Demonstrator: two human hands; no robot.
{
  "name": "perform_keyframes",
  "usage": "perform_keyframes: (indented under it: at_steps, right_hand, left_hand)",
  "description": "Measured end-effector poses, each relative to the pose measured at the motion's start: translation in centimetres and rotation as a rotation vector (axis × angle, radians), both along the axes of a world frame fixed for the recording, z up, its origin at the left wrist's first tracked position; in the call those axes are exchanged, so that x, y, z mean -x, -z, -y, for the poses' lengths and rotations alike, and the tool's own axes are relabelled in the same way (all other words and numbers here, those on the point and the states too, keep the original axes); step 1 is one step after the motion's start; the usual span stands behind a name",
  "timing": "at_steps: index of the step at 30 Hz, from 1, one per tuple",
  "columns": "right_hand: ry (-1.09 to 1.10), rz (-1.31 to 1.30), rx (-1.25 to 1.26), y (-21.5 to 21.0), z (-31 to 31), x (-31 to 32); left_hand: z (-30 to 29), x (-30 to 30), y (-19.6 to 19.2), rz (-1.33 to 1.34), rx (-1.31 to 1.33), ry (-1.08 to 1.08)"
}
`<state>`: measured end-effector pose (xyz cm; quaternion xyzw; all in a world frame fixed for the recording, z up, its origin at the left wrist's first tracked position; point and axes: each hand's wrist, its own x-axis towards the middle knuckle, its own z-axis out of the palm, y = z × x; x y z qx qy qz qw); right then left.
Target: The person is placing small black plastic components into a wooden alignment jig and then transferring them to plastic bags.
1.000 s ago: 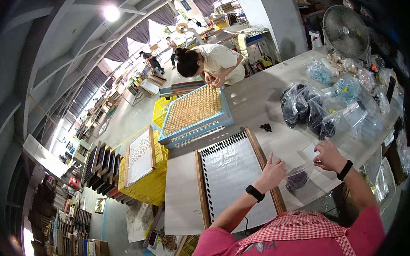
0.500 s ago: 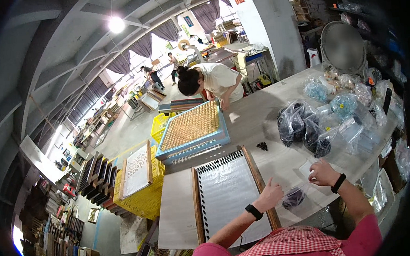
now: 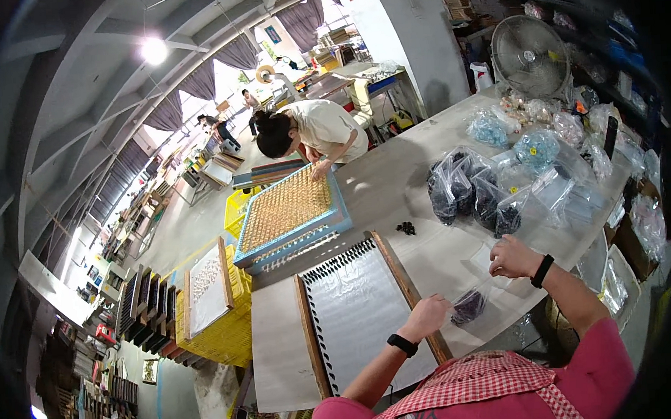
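Observation:
A small clear plastic bag [image 3: 470, 307] with dark pieces in it lies on the table in front of me. My left hand [image 3: 429, 315], a black band on its wrist, has its fingers closed at the bag's left edge. My right hand [image 3: 514, 257] is pinched at the upper right end of the same clear plastic, also wearing a black band. Beside my left forearm lies a wood-edged tray [image 3: 356, 314] with a white sheet. Small black pieces [image 3: 351, 259] run in rows along its far and left sides.
A small pile of black pieces [image 3: 405, 228] lies beyond the tray. Larger bags of black pieces [image 3: 459, 184] and other clear bags [image 3: 537, 147] crowd the right, near a fan [image 3: 530, 57]. Across the table, a co-worker [image 3: 312, 131] bends over a blue tray [image 3: 292, 246] of gold-coloured pieces.
My left hand has come to the bag's edge, its extended finger now curled in. The bag has lifted slightly between my hands. The whole view has shifted, and the co-worker's hand reaches over the gold-coloured pieces.

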<state>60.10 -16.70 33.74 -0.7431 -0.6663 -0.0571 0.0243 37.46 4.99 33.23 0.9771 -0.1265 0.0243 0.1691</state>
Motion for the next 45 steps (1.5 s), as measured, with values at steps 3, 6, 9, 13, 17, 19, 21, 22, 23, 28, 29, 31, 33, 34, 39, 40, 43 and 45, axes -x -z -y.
perform_keyframes:
  at_steps: [3, 6, 9, 13, 17, 19, 21, 22, 23, 28, 29, 31, 33, 34, 39, 40, 43, 45]
  right_hand:
    - [0.011, -0.002, -0.044, 0.4, -0.8, 0.5]
    - [0.015, -0.064, -0.078, 1.4, 0.0, 0.1]
    - [0.020, -0.076, -0.153, 1.6, 1.8, 0.3]
    - [-0.029, -0.086, -0.083, 1.8, -1.0, -0.2]
    - [0.017, 0.028, -0.035, 0.6, -1.7, 0.7]
    - [0.046, -0.018, -0.075, 1.3, -0.2, 0.8]
    - [0.076, 0.055, -0.009, 1.4, -1.2, 0.9]
    - [0.060, 0.100, -0.025, 1.6, -1.6, 1.0]
    - [0.036, 0.143, -0.041, 1.4, -1.6, 1.0]
    - [0.111, 0.080, -0.049, 1.6, -1.6, 1.0]
    - [0.145, 0.049, 0.050, 1.9, -1.8, 0.9]
    - [0.216, -0.114, 0.053, 2.7, -2.5, 1.6]
    - [0.191, -0.404, -0.413, 3.9, -3.2, 3.4]
    - [0.192, -0.400, -0.408, 4.0, -3.8, 4.5]
    - [0.060, -0.353, -0.268, 6.3, -7.1, 9.1]
    - [0.065, -0.352, -0.265, 6.5, -7.4, 9.4]
    - [0.038, -0.256, -0.223, 6.9, -8.2, 9.9]
    - [0.029, -0.314, -0.218, 6.8, -8.6, 10.0]
  left_hand:
    - [-1.1, 0.6, 2.7, 0.059, 0.201, -0.138]
    - [-0.1, 0.5, 1.3, -0.030, 0.283, -0.249]
    - [0.9, -0.3, 2.3, 0.120, 0.359, -0.224]
    - [-1.4, 0.2, 3.9, 0.084, 0.296, -0.319]
    - [-2.3, 0.5, 3.9, 0.068, 0.231, -0.291]
    - [-1.3, -0.3, 4.0, 0.134, 0.126, -0.161]
    - [-1.5, 0.1, 3.1, -0.236, 0.025, -0.247]
    - [-1.9, 0.5, 3.9, -0.104, -0.004, -0.191]
    - [-1.8, 0.8, 4.0, 0.026, -0.029, -0.142]
    - [-2.4, 1.0, 5.8, 0.187, -0.004, -0.144]
    - [-2.2, 0.8, 5.6, 0.185, 0.002, -0.134]
    - [-1.9, 0.8, 4.9, 0.133, 0.109, -0.192]
    - [-1.9, 0.6, 4.5, 0.113, 0.103, -0.178]
    - [-1.8, 0.3, 4.4, 0.099, 0.093, -0.174]
    - [-1.5, 0.5, 5.4, 0.131, 0.198, -0.207]
    - [-1.4, 0.6, 5.3, 0.101, 0.252, -0.240]
    - [-1.3, 0.7, 5.0, 0.074, 0.269, -0.264]
    - [-1.6, 1.1, 5.4, 0.123, 0.308, -0.248]
